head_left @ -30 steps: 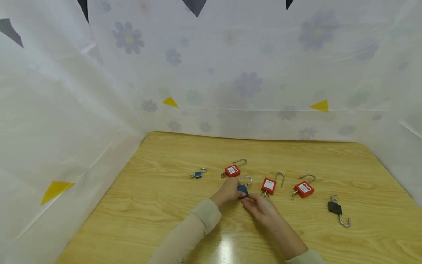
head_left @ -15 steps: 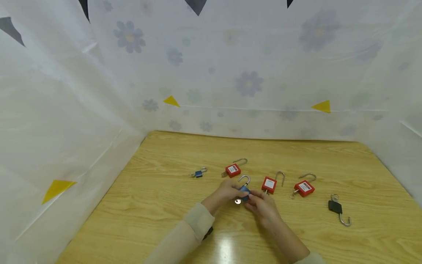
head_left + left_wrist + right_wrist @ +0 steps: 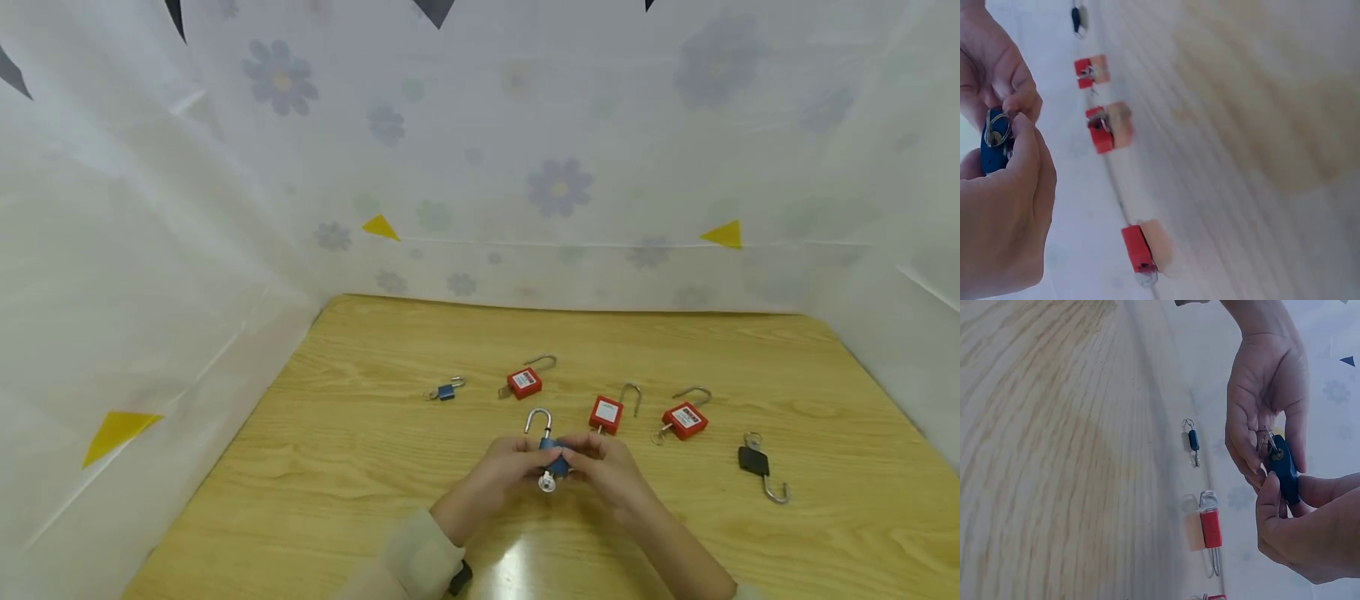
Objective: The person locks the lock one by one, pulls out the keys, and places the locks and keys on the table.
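Observation:
Both hands hold a blue padlock [image 3: 561, 468] above the near middle of the table, its silver shackle standing up and unlatched. My left hand [image 3: 491, 479] pinches its left side with the thumb on the front. From the other side my right hand [image 3: 615, 475] grips it, the two thumb tips close together. A key with a ring [image 3: 547, 482] hangs at the bottom of the lock. In the left wrist view the ring lies over the keyhole end of the blue padlock [image 3: 992, 156]. Seen from the right wrist, fingers of both hands wrap the padlock [image 3: 1284, 470].
Behind the hands lie a small blue padlock [image 3: 446, 392], a red padlock [image 3: 524, 382], a second red padlock [image 3: 605, 414] and a third [image 3: 685, 420]. A black padlock [image 3: 753, 460] lies at the right. Their shackles are unlatched. White sheeting [image 3: 480, 192] borders the wooden table [image 3: 360, 500].
The blue padlock has come up and toward the person, turning upright. The right hand now grips it along with the left, and its key has come into sight below.

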Available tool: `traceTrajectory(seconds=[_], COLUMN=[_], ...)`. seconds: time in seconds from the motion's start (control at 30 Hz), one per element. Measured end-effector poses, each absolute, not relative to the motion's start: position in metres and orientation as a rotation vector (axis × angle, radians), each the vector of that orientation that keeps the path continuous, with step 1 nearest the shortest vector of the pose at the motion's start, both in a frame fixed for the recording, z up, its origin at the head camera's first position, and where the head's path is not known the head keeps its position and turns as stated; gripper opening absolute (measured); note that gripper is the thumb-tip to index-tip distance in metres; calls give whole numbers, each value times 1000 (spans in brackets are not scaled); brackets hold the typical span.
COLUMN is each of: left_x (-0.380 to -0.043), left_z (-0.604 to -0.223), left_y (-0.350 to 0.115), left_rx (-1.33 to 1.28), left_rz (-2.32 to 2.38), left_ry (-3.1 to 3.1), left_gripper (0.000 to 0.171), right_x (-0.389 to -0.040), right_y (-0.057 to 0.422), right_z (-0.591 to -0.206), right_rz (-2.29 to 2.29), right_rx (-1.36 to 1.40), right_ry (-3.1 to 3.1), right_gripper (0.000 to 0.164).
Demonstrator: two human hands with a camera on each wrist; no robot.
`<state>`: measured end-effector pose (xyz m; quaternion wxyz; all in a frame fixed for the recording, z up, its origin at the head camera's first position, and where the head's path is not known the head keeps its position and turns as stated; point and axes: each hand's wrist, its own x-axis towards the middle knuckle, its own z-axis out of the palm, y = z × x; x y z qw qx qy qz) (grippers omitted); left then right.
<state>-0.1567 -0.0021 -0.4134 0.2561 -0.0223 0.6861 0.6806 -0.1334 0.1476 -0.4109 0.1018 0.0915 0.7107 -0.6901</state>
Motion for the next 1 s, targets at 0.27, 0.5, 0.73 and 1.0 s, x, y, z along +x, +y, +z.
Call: traceTrajectory(seconds=[0.27, 0.5, 0.73, 1.0], left_x=[-139, -129, -122, -121], left_z=[-406, -401, -400, -405], left_y=[-13, -22, -23, -21], left_rx=[-67, -29, -21, -29], left_rz=[1932, 1949, 1949, 1968], left_ry=[1756, 1727, 1730, 1689], left_gripper=[26, 23, 22, 20], right_x=[-125, -114, -106, -104], right_y=[149, 149, 151, 153], right_z=[-396, -388, -386, -386], right_rz=[-1918, -1889, -1890, -1885], right_rx=[29, -130, -148, -146], right_ry=[2172, 2187, 2174, 2177], right_gripper=[29, 30, 33, 33])
